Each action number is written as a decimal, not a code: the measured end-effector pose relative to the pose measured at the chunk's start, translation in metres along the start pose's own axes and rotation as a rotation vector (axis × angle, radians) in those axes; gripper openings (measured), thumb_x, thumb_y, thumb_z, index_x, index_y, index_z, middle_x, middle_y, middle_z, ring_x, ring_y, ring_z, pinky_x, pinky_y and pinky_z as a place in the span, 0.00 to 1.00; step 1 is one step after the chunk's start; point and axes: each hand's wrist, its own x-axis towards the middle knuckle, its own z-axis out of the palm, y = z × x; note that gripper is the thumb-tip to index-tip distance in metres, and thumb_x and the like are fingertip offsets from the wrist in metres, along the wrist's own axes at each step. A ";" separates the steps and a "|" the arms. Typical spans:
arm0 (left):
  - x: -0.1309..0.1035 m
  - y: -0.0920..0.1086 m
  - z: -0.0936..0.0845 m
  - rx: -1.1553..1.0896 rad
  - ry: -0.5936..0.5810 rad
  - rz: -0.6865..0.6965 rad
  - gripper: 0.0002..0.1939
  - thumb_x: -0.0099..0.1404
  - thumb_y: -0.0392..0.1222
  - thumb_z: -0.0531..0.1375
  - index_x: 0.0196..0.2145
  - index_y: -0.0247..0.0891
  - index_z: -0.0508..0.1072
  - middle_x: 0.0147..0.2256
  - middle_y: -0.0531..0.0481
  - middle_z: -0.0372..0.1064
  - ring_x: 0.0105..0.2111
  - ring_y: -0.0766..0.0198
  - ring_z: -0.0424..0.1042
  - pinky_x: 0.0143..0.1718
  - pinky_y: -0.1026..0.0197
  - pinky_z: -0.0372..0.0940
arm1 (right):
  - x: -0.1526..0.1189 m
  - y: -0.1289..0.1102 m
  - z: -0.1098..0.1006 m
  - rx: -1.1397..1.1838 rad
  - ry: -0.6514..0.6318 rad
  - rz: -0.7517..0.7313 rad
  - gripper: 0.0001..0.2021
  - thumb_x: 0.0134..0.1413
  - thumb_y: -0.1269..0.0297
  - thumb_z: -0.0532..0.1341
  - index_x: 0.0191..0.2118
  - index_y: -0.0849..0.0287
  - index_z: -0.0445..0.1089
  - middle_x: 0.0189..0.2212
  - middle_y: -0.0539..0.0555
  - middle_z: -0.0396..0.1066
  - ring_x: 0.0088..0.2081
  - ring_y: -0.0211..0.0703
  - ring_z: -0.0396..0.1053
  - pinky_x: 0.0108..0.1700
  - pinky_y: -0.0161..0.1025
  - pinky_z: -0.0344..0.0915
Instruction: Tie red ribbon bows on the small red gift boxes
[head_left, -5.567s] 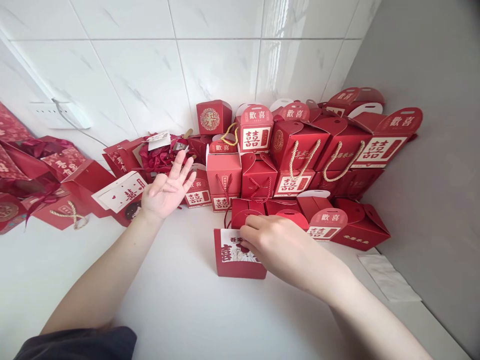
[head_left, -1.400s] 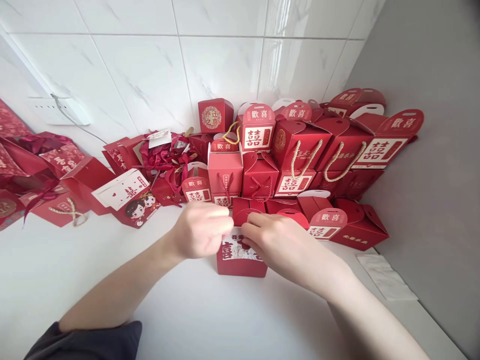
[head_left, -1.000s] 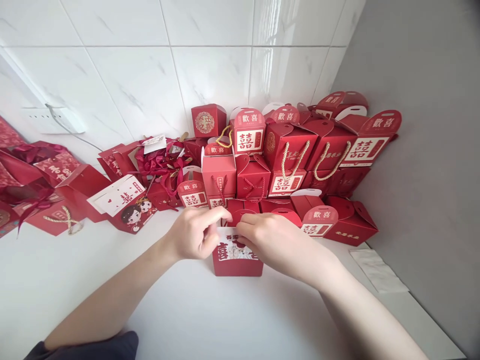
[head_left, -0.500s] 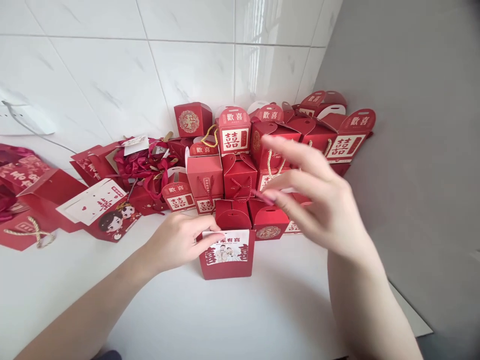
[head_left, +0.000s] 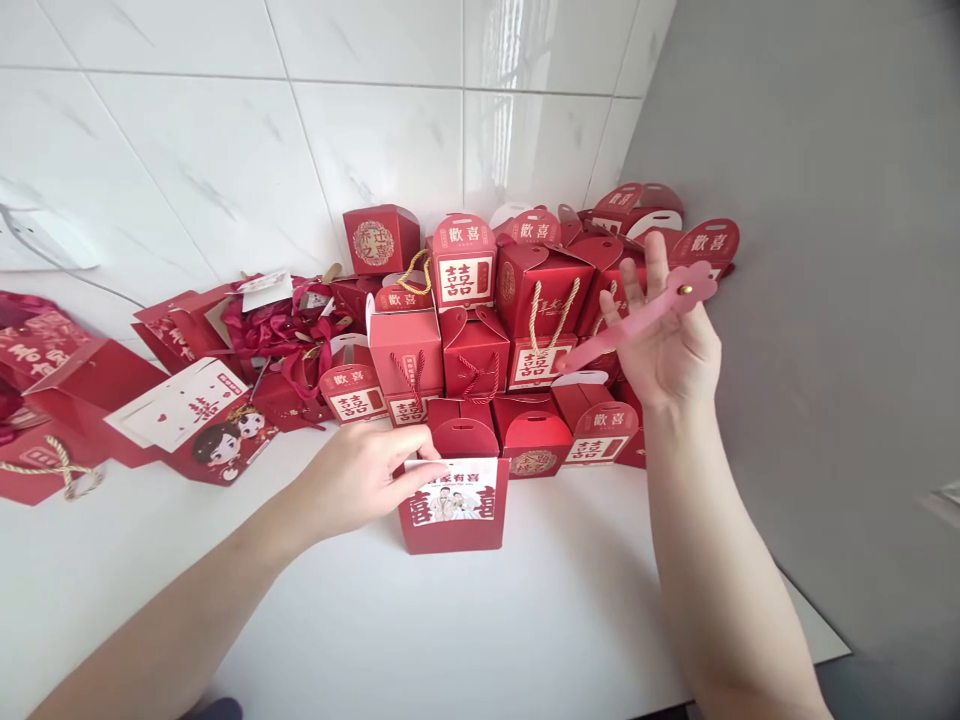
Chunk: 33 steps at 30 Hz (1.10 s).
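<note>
My left hand (head_left: 367,475) pinches the upper left edge of a red gift bag (head_left: 454,540) standing upright on the white surface. The bag's white front panel shows a cartoon couple and red characters. Raised to the right, my right hand (head_left: 666,355) has its palm turned toward me and holds a pink strap (head_left: 626,325). One end of the strap is flower-shaped with a gold stud, and it covers part of the fingers; its thin end points down to the left.
Several red gift boxes (head_left: 480,355) are stacked behind the bag, against the white tiled wall (head_left: 375,140). To the left lie a box with a cartoon couple (head_left: 225,445), dark red ribbons (head_left: 255,325) and more red bags (head_left: 97,400). A grey panel (head_left: 825,300) rises on the right.
My right hand has moved right and turned its palm toward me, bringing the pink strap into plain view. My left hand stays on the bag.
</note>
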 end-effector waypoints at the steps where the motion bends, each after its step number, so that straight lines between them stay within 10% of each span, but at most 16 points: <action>1: 0.000 0.000 0.000 -0.001 -0.001 -0.004 0.11 0.66 0.46 0.60 0.28 0.40 0.74 0.15 0.60 0.49 0.18 0.72 0.51 0.23 0.68 0.49 | 0.000 0.003 -0.002 0.035 0.014 0.019 0.09 0.58 0.53 0.60 0.43 0.42 0.72 0.66 0.37 0.54 0.69 0.47 0.46 0.68 0.57 0.49; 11: 0.000 -0.002 0.001 -0.009 -0.007 0.000 0.11 0.66 0.47 0.60 0.28 0.40 0.74 0.15 0.60 0.47 0.18 0.71 0.49 0.23 0.68 0.48 | -0.017 0.048 -0.028 0.469 0.065 0.115 0.07 0.46 0.56 0.69 0.24 0.45 0.71 0.57 0.32 0.66 0.64 0.41 0.58 0.54 0.43 0.69; 33: 0.000 -0.007 0.005 -0.043 -0.004 0.017 0.12 0.66 0.48 0.59 0.29 0.40 0.75 0.16 0.60 0.52 0.18 0.72 0.50 0.22 0.67 0.47 | -0.023 0.059 -0.037 0.479 -0.189 0.274 0.19 0.42 0.54 0.72 0.19 0.53 0.61 0.35 0.44 0.74 0.39 0.40 0.71 0.42 0.42 0.72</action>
